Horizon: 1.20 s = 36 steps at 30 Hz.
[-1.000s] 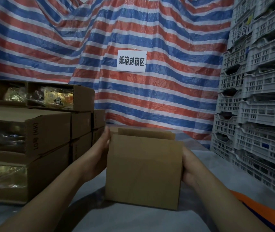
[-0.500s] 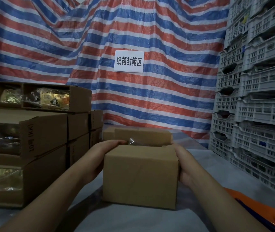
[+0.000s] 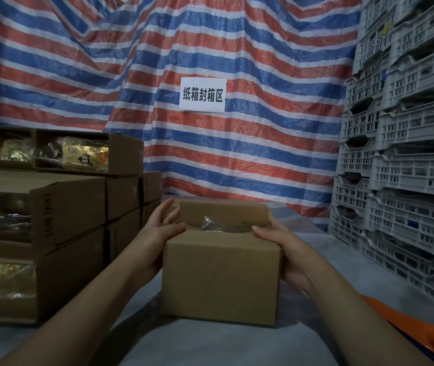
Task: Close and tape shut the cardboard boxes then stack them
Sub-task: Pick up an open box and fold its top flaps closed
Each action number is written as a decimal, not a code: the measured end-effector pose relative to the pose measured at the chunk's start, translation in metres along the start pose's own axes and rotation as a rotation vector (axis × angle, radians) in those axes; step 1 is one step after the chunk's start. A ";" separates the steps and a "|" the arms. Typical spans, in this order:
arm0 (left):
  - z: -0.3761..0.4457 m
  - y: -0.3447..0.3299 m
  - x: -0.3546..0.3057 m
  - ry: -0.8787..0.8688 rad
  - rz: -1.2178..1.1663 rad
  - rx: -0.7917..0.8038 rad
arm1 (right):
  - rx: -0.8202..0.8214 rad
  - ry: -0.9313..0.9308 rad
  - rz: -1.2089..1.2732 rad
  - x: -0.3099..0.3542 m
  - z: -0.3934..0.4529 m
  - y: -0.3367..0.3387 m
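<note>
grey table (image 3: 210,344), cardboard box (image 3: 221,278), stacked boxes (image 3: 65,273)

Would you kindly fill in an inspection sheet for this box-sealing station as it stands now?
Surface: grey table, bare in front.
Job's things: small cardboard box upright on the table, near flap folded down, far flap standing, plastic-wrapped contents showing; no tape seen.
Clutter: stacked boxes at left, several with open sides; orange object at right edge.
Hands: left hand and right hand hold the box's sides, thumbs on the near flap.
Cables: nothing seen.
Surroundings: striped tarp with paper sign; grey crates stacked at right.
</note>
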<state>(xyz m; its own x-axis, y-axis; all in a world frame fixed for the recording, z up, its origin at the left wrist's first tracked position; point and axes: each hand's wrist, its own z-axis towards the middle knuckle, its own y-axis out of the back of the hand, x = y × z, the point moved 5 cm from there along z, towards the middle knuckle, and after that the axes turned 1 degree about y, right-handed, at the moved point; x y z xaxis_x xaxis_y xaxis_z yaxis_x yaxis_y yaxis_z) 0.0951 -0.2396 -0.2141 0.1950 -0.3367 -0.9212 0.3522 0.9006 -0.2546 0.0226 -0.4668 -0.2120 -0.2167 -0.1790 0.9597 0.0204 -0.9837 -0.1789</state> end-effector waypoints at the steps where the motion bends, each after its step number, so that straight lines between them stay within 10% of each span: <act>1: 0.001 0.001 0.000 -0.007 0.002 0.016 | 0.002 0.007 0.005 0.001 0.000 0.000; 27: 0.002 0.011 -0.005 -0.077 0.387 -0.024 | -0.064 0.001 -0.172 -0.001 0.005 0.006; 36: -0.007 -0.023 -0.054 -0.200 1.078 -0.024 | -0.081 0.030 -0.165 -0.002 0.009 0.009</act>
<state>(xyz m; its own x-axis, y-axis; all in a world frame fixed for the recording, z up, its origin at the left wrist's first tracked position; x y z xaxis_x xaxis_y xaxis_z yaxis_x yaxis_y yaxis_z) 0.0697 -0.2399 -0.1608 0.5358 0.5947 -0.5994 -0.1105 0.7532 0.6484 0.0320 -0.4757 -0.2133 -0.2401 -0.0138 0.9707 -0.0960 -0.9947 -0.0379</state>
